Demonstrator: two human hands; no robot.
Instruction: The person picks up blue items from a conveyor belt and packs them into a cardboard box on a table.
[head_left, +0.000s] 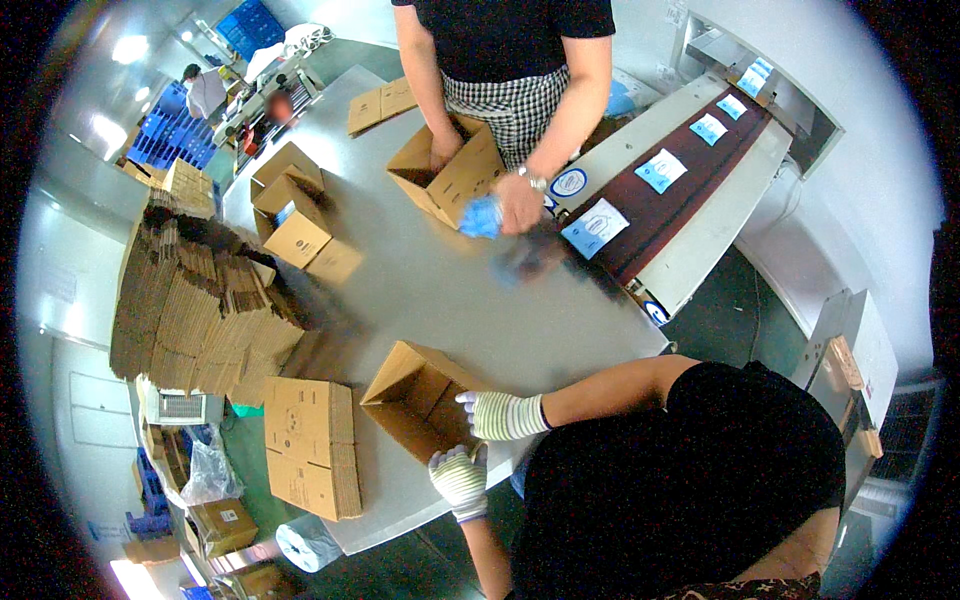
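The striped-gloved left hand (pixel 459 482) and right hand (pixel 507 414) are touching an open cardboard carton (pixel 412 422), sitting near the counter's (pixel 450 310) near edge beside flattened cartons (pixel 300 440); whether their fingers are gripping it, I cannot tell. Opposite, a co-worker (pixel 505 45) is holding a blue packet (pixel 481 217).

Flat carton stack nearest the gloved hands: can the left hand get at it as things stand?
Probably yes: the left hand is at the open box, and nothing seems to stand between it and the flat carton stack, though it would likely have to leave the box.
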